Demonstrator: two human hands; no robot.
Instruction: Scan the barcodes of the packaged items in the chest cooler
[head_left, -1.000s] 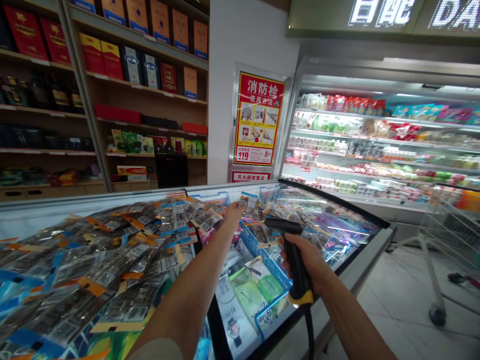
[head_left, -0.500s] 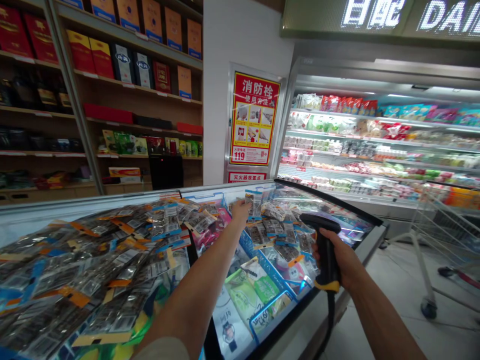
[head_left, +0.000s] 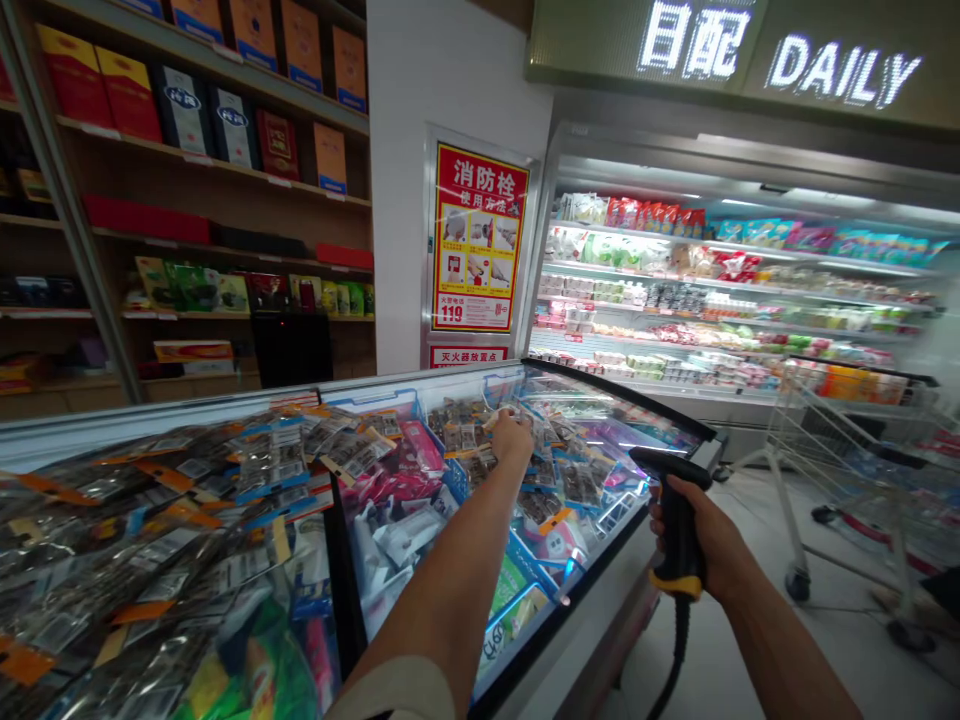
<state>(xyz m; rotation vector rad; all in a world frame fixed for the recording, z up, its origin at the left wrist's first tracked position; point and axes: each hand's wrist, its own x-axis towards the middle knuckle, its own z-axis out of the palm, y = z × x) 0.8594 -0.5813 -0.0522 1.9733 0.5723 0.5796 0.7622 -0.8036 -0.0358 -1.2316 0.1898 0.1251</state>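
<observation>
From where I stood, the chest freezer (head_left: 600,625) was crowded. A heap of dark packets (head_left: 187,540) covered its near left part, and a black rail (head_left: 346,570) ran between that heap and the blue baskets (head_left: 534,560) on the right. Pink packets (head_left: 411,460) and white packages (head_left: 401,535) lay between the rail and the outstretched left arm. A shopping cart (head_left: 814,500) stood on the floor to the right; refrigerated shelves (head_left: 720,290) lined the wall on the far right, wooden shelves (head_left: 247,205) the far left.

The left hand (head_left: 512,432) reached over the baskets to small packets (head_left: 579,482) at the far side, its fingers bent; I couldn't tell whether they pinched one. The right hand (head_left: 709,530), to the right of the freezer's edge, was wrapped round the handle of a black-and-yellow scanner (head_left: 679,530), its cord (head_left: 679,650) hanging below.
</observation>
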